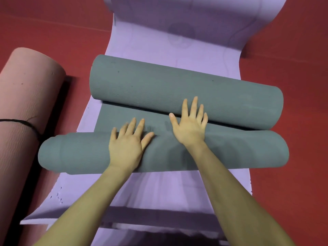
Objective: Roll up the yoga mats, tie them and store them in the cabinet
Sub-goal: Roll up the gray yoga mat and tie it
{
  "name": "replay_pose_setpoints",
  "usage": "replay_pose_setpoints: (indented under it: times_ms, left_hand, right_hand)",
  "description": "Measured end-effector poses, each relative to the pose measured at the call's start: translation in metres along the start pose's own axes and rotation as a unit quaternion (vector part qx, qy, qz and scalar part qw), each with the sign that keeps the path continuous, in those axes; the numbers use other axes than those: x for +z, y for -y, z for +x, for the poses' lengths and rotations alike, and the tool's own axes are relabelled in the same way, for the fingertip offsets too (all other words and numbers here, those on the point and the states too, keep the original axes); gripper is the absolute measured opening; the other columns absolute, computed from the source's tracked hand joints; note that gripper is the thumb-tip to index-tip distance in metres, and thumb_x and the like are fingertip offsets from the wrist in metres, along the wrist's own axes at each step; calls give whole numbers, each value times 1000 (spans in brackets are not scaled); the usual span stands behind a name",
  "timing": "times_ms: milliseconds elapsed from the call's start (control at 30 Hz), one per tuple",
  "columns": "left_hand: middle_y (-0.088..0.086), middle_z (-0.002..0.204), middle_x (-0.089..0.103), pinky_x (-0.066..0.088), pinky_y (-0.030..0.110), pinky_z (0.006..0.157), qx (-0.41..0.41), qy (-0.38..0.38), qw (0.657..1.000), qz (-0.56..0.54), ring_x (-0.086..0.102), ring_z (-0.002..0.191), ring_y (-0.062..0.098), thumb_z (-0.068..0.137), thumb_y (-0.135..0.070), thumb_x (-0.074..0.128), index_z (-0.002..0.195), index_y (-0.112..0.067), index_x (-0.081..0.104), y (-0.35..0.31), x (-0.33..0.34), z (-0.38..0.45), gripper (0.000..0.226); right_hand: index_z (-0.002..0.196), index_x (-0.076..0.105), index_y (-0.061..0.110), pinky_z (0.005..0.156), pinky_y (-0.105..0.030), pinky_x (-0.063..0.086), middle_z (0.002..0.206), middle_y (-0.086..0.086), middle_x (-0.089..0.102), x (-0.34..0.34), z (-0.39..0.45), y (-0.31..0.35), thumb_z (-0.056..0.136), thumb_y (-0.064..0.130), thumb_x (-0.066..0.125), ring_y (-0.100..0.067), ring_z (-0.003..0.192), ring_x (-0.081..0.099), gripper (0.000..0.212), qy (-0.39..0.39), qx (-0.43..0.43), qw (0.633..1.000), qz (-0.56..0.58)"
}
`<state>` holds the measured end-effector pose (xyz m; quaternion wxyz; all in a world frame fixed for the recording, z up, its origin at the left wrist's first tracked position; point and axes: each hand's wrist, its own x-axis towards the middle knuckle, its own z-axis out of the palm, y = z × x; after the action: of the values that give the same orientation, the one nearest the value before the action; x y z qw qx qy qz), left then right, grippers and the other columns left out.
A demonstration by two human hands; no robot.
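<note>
The rolling step is in hand, and it looks close to done for the grey mat point(177, 153). Two grey rolls are seen lying across the flat purple mat point(177, 41) on the red floor point(284, 192): a near roll under the palms and a far roll point(177, 86) just beyond, joined by a short flat strip of grey between them. Whether both rolls belong to one mat cannot be told for certain, though the strip suggests it.

The left hand point(126, 144) is laid flat on top of the near roll, fingers spread and straight, tips reaching the flat strip. The right hand point(190, 123) is pressed forward a little further, palm on the near roll, spread fingers touching the lower flank of the far roll. Nothing is gripped by either; both are pressing. Both forearms are stretched out long and nearly straight from the bottom of the view, the right reaching further ahead.

What is called for next, by judgement: the near roll is to be pushed forward evenly over the last strip until the rolls meet, with pressure kept level so the ends do not telescope; the left end already looks stepped. Tying would follow.

At the left, a pink mat point(26, 103) is seen rolled and bound with a black cord point(21, 122).
</note>
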<state>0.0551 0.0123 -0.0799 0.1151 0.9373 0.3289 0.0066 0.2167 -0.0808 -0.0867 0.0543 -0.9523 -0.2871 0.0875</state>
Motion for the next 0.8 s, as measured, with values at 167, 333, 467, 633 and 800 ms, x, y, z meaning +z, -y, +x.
replay_pose_setpoints:
  times_ms: [167,333,467,633,800]
  left_hand:
    - [11,133,58,39,50,100,180,-66,981,18,57,117,33,89,-63,39,129,-16,61,-12,17,-24,65]
    - [9,135,56,34,55,102,176,-76,978,76,53,122,34,84,-70,37,134,-18,56,-15,26,-12,74]
    - [9,128,61,37,59,99,155,-59,983,75,57,116,38,83,-72,31,128,-20,61,-14,21,14,75]
    - [12,126,63,33,59,102,69,-8,996,50,56,118,38,81,-73,25,124,-22,64,-18,12,42,77]
    - [7,119,66,36,47,93,113,-65,991,-41,60,108,32,89,-59,33,118,-20,67,-12,8,49,59]
  right_hand:
    - [154,6,29,110,-48,11,158,-9,7,-2,5,2,97,59,26,-39,138,15,68,-17,25,999,-12]
    - [154,7,27,114,-46,5,160,-11,0,-2,18,4,99,54,27,-29,145,8,64,-9,1,1000,16]
    - [154,10,26,114,-46,2,160,-13,1,-7,23,2,100,50,26,-22,146,10,61,-5,-20,1000,15]
    - [134,54,16,103,-45,18,142,-15,49,0,-16,-1,93,44,35,-26,124,52,53,-155,-109,980,56]
    - [137,50,18,109,-42,15,144,-7,47,9,-49,-28,88,48,42,-24,135,41,57,-136,-182,972,56]
